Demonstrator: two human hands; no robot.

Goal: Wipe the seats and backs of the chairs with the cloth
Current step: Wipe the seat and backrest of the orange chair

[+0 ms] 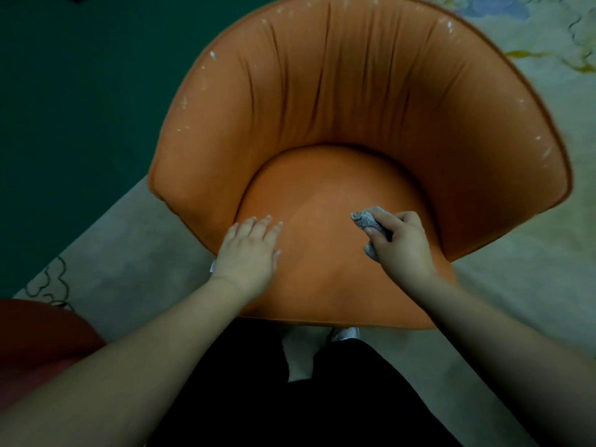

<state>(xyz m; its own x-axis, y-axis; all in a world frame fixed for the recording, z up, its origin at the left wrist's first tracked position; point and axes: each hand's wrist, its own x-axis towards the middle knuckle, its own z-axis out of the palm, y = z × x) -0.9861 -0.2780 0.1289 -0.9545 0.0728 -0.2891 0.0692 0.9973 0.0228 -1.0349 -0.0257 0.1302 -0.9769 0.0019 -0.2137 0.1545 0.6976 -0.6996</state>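
Cloth (367,222) bunched in the right hand (400,243) should sweep the seat (322,253) toward its front edge; left hand (250,250) rests flat, steadying.

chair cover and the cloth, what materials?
Chair: looks like orange faux leather or smooth vinyl, not certain. Soft sheen, gathered folds on the back, piped edge, pale scuffs along the rim. Cloth: grey woven or terry-like rag, matte, crumpled in the right hand.
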